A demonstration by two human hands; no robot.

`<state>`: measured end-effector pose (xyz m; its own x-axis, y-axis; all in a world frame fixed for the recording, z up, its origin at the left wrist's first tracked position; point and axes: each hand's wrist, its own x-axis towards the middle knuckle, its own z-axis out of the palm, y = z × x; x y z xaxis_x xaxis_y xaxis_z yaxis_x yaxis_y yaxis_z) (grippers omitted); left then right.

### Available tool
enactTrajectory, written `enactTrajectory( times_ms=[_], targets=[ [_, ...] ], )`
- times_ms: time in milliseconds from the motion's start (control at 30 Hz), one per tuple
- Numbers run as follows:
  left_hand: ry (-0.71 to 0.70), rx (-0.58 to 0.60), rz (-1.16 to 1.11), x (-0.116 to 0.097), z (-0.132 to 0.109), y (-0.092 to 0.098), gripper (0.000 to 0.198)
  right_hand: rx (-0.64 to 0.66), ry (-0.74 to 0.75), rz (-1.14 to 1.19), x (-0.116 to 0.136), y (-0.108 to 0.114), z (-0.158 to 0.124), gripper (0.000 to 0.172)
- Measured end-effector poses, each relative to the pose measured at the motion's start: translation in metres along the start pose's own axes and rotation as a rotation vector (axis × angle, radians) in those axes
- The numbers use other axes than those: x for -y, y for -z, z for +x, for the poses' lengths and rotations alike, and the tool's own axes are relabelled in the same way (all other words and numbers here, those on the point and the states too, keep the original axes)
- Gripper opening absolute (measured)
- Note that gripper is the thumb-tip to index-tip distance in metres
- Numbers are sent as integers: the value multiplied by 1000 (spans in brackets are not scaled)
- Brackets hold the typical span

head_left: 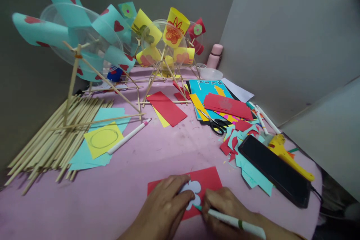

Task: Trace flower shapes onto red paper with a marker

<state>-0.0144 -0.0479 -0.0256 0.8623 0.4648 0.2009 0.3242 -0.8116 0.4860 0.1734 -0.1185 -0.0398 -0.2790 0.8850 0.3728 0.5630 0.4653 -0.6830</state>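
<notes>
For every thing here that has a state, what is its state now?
left hand: pressing the white flower cutout flat on red paper
right hand: gripping a pen, tip at the cutout's edge
phone: screen dark
scissors: shut, lying flat
pink bottle: upright, capped

The paper sheet lay at the near edge of the table, with a flower cut-out on it. The left hand rested on the cut-out, and at its four o'clock the right hand gripped a marker. From the sheet, the stick bundle lay at ten o'clock and a loose pen at eleven. The scissors lay at twelve on stacked papers. The phone lay at three on scraps, with the glue gun just behind it and the bottle far back at twelve.
</notes>
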Motion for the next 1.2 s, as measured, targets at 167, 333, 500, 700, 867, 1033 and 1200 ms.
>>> enactTrajectory(
  times_ms=[167,333,500,700,867,1033,1200],
  targets=[
    [-5,-18,4,0,-2,-1,19,90,-100,56,3,7,-1,19],
    [5,-14,-10,-2,0,0,18,84,-199,54,6,13,-1,16],
    [-4,-29,-17,-1,0,-1,19,93,-311,68,11,16,0,14],
    [3,-9,-18,-1,-2,0,19,108,-386,184,16,22,3,11],
    [0,-19,-7,0,0,-1,20,49,-381,168,15,20,3,12],
    [13,1,-14,0,0,0,21,-43,-74,161,11,7,4,13],
    [22,-25,-18,-1,-2,-2,21,24,-38,85,9,5,6,16]
  ],
)
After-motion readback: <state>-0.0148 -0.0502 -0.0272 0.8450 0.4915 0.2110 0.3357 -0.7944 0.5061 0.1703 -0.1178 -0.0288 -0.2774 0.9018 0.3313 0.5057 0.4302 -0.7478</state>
